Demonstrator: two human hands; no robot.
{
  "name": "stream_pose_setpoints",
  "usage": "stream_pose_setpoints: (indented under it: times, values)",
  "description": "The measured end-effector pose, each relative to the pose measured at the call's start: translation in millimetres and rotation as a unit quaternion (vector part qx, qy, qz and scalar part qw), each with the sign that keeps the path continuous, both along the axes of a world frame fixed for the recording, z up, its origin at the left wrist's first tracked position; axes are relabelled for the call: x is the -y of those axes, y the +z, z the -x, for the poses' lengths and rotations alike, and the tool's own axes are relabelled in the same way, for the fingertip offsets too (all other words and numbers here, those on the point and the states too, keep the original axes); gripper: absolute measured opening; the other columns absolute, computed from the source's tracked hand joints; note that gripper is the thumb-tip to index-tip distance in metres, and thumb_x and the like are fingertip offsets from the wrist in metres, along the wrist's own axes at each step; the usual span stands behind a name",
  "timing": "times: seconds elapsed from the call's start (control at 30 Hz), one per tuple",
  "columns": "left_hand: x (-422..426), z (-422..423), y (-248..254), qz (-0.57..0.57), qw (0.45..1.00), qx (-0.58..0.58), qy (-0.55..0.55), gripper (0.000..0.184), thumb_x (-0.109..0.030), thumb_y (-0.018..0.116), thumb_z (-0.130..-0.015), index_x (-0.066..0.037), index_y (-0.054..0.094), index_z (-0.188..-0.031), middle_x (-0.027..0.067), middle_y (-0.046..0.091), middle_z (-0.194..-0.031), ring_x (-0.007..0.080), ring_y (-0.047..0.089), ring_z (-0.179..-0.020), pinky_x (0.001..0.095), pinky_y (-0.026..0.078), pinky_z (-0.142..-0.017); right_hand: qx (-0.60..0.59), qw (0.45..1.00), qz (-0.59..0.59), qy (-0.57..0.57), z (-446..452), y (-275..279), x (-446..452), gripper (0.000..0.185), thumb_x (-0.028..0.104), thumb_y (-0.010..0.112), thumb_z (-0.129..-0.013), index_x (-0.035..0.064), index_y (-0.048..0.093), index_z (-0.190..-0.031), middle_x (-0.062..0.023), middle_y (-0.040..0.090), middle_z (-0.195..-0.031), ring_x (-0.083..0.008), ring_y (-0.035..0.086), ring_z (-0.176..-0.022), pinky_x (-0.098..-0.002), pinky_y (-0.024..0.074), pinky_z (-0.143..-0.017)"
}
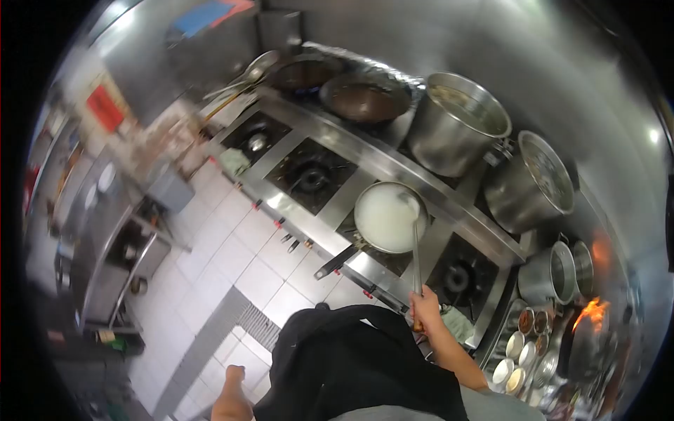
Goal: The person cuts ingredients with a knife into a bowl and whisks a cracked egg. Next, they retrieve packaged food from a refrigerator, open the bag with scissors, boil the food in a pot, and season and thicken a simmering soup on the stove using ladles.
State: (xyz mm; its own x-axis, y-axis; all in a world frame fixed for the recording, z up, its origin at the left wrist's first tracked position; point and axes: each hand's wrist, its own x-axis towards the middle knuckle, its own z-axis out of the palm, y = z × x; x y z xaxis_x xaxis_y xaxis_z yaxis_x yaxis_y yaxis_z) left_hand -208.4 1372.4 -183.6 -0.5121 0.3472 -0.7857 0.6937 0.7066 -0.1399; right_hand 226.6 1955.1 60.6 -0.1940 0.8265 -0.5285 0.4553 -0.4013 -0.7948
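Observation:
A long-handled ladle [416, 256] is gripped in my right hand [425, 310], near the stove's front edge. Its bowl end rests in the white, cloudy liquid [385, 217] of a pan on a front burner. The pan's black handle [335, 262] points toward the lower left, with no hand on it. My left hand [236, 374] hangs low at my left side over the tiled floor, small and partly turned away, so its fingers cannot be made out.
Two tall steel pots [449, 144] [509, 193] and two dark woks [365, 98] stand along the back. Flames [592, 313] rise at the right, near small seasoning containers [514, 344]. A cloth [458, 326] lies by my right hand. A metal worktable [116, 245] stands left.

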Motion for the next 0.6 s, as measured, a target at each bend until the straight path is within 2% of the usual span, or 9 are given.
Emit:
stream_pose_setpoints:
  times: [0.03,0.07,0.1,0.17,0.23,0.33,0.37,0.47,0.6]
  values:
    - [21.2,-17.9,15.2,0.007,0.999,-0.001,-0.048,0.026,-0.026,0.058,-0.093,-0.01,0.075,-0.104,0.0183,0.075,-0.105,0.033,0.071,-0.107,0.0466,0.055,-0.092,0.004,1.0,0.003,0.025,-9.3,0.4,-10.7,0.027,0.015,0.061,-0.095,0.0038,0.061,-0.121,-0.0072,0.058,-0.068,-0.0167,0.056,-0.05,-0.0305,0.0445,-0.046]
    - [48.0,-34.3,12.0,-0.037,0.998,0.015,0.048,0.027,-0.03,0.065,-0.09,-0.005,0.073,-0.097,0.0167,0.075,-0.098,0.0287,0.074,-0.092,0.0426,0.059,-0.078,-0.228,0.944,0.233,-0.036,-22.9,4.0,-26.3,0.027,0.017,0.062,-0.096,0.0054,0.061,-0.12,-0.0046,0.054,-0.066,-0.0151,0.052,-0.049,-0.0296,0.0417,-0.044]
    - [61.6,-65.1,17.6,-0.151,0.93,0.034,0.333,0.027,-0.029,0.067,-0.089,-0.004,0.072,-0.098,0.0148,0.074,-0.091,0.0265,0.074,-0.083,0.0399,0.058,-0.069,-0.421,0.781,0.449,-0.102,-31.7,6.0,-39.4,0.026,0.019,0.064,-0.097,0.007,0.06,-0.12,-0.0021,0.05,-0.064,-0.0134,0.049,-0.047,-0.0286,0.0388,-0.042]
    - [61.4,-135.4,42.2,-0.342,0.602,0.036,0.721,0.025,-0.021,0.068,-0.089,-0.002,0.069,-0.106,0.0089,0.068,-0.08,0.0194,0.066,-0.06,0.0311,0.049,-0.048,-0.378,0.82,0.427,-0.052,-26.3,1.5,-41.5,0.027,0.025,0.062,-0.1,0.0078,0.06,-0.12,-0.0008,0.049,-0.064,-0.0116,0.045,-0.046,-0.0279,0.0373,-0.041]
    - [70.0,-202.8,43.8,-0.352,0.571,-0.009,0.741,0.04,-0.02,0.068,-0.089,0.001,0.065,-0.123,0.0133,0.07,-0.09,0.0207,0.068,-0.07,0.0348,0.051,-0.054,-0.026,0.996,0.079,0.04,-1.0,-10.3,-20.1,0.03,0.027,0.057,-0.102,0.0077,0.06,-0.125,-0.0001,0.048,-0.064,-0.0106,0.043,-0.046,-0.0269,0.0369,-0.041]
    - [89.1,-299.3,45.4,-0.269,0.675,-0.093,0.681,0.055,-0.029,0.071,-0.087,0.002,0.063,-0.132,0.0255,0.071,-0.12,0.035,0.069,-0.11,0.0417,0.054,-0.096,-0.269,0.905,0.33,-0.018,-14.4,-11.8,-44.1,0.041,0.031,0.049,-0.107,0.0075,0.054,-0.14,0.0019,0.044,-0.062,-0.0092,0.036,-0.042,-0.028,0.0307,-0.037]
    - [98.7,-329.0,42.2,-0.26,0.65,-0.105,0.706,0.057,-0.033,0.073,-0.086,0.002,0.064,-0.131,0.0259,0.069,-0.125,0.0382,0.064,-0.122,0.043,0.048,-0.106,-0.355,0.831,0.427,-0.023,-25.4,-11.2,-65.1,0.044,0.033,0.048,-0.107,0.0089,0.052,-0.144,0.0019,0.044,-0.062,-0.0088,0.037,-0.043,-0.0281,0.0318,-0.036]
    - [106.5,-381.2,107.5,-0.2,0.643,-0.192,0.714,0.051,-0.032,0.074,-0.084,0.0,0.067,-0.124,0.0231,0.071,-0.117,0.0382,0.066,-0.115,0.0429,0.051,-0.102,-0.051,0.991,0.092,0.087,-1.3,-5.5,-37.4,0.04,0.034,0.054,-0.105,0.01,0.055,-0.138,0.001,0.05,-0.069,-0.0102,0.043,-0.045,-0.0273,0.035,-0.037]
    - [154.1,-423.7,128.8,-0.226,0.463,-0.371,0.773,0.046,-0.027,0.074,-0.084,-0.001,0.068,-0.121,0.0222,0.071,-0.118,0.0367,0.068,-0.112,0.042,0.052,-0.098,-0.248,0.902,0.351,0.033,-9.3,-13.1,-75.9,0.034,0.039,0.05,-0.106,0.0113,0.058,-0.123,-0.0006,0.053,-0.066,-0.0124,0.048,-0.044,-0.0293,0.0365,-0.036]
